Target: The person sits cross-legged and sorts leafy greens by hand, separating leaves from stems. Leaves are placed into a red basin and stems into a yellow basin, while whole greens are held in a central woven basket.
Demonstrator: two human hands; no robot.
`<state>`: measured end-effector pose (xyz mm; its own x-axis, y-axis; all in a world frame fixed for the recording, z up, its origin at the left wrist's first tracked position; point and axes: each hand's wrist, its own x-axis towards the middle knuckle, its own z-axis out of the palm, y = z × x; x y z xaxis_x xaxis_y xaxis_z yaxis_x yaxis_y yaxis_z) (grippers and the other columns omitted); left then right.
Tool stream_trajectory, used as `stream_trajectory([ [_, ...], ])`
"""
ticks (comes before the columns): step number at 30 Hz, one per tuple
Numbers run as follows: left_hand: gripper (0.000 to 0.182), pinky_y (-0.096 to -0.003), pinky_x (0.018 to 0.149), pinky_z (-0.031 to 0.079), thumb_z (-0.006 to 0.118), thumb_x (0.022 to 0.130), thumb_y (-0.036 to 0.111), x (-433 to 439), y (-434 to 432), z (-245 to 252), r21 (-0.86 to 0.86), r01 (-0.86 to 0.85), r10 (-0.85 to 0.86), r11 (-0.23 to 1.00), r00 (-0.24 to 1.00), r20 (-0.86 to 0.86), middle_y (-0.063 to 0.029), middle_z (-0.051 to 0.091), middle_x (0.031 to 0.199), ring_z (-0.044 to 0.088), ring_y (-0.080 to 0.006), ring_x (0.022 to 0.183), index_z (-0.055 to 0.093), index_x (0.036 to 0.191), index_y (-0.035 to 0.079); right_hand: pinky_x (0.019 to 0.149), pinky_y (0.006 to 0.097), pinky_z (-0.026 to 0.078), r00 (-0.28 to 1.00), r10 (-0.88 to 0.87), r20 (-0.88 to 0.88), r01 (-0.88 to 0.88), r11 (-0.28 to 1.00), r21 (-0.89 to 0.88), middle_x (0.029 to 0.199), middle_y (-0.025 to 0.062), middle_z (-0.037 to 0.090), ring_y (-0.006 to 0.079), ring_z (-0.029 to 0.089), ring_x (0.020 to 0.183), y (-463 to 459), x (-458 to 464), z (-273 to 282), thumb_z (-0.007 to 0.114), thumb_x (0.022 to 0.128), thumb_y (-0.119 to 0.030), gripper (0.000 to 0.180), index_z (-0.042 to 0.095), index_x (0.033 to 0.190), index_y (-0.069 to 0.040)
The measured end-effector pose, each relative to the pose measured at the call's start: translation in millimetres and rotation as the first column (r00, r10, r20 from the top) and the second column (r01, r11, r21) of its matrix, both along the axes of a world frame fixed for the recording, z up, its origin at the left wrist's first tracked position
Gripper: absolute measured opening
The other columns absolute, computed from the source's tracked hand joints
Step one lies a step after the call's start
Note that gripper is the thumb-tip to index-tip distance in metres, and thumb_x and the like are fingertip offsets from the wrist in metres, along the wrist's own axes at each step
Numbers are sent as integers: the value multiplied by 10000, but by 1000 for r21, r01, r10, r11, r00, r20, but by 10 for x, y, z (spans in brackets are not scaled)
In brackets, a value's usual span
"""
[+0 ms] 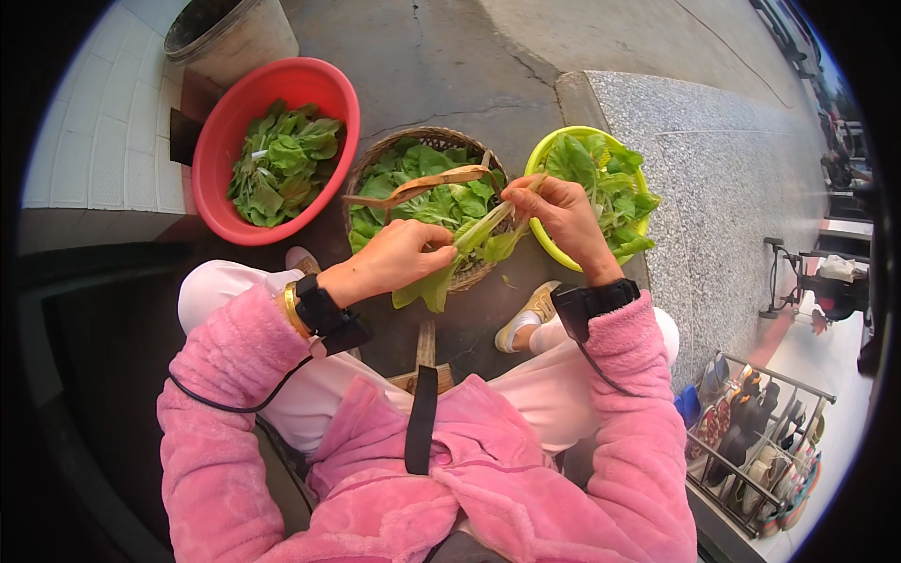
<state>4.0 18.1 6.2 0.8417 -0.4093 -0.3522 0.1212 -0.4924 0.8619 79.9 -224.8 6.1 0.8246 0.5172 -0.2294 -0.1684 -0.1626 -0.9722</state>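
Observation:
Between my hands, above the near right rim of a handled wicker basket (pixel 360 169), is a leafy green vegetable stalk (pixel 486 226). My left hand (pixel 398 259) grips it near the leaves with thumb and fingers. The pale stem end is pinched in my right hand (pixel 556 207), just left of a yellow-green plastic basin (pixel 538 151). Leafy greens (pixel 623 190) fill that basin and stick out over its rim. More loose greens (pixel 422 165) lie in the wicker basket under its curved wooden handle (pixel 436 184).
A red plastic basin (pixel 346 98) with bundled greens (pixel 285 165) stands at the left, before a worn bucket (pixel 243 42). A terrazzo step (pixel 711 183) rises at the right. A metal rack of shoes (pixel 764 443) stands at lower right. Small leaf scraps (pixel 508 282) lie by my shoe.

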Motion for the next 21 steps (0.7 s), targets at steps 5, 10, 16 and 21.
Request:
stream_trajectory([
  [5,195,-360,580,470,579,867,189,17,59,-14,275,-24,-59,961,956,288,-158,635,703,621,-283,632,668,887,17,727,217,461,1000,-5,10,5,999,-53,899,14,679,69,586,783,-28,13,27,636,916,-170,194,701,984,-1],
  [10,188,-392,589,483,543,867,185,28,101,-115,223,-136,-33,965,781,623,-143,630,700,625,-275,631,668,868,44,707,217,460,999,-36,-27,35,999,-26,895,18,678,67,575,751,-38,3,52,644,907,-150,181,703,987,2],
  [16,242,-255,648,454,516,963,232,123,163,-152,-418,-557,374,718,815,-443,-6,589,800,538,-77,731,626,1024,26,647,197,444,961,-234,-150,263,940,219,806,19,657,65,560,681,-67,2,108,668,891,-148,186,697,974,15],
  [21,342,-242,776,464,451,988,272,-82,-24,-102,-565,-353,-92,746,785,-613,-70,632,1017,567,-103,832,576,1167,9,627,191,442,942,-204,-268,283,911,302,817,15,648,61,551,697,-21,-17,86,658,897,-135,177,695,990,11],
])
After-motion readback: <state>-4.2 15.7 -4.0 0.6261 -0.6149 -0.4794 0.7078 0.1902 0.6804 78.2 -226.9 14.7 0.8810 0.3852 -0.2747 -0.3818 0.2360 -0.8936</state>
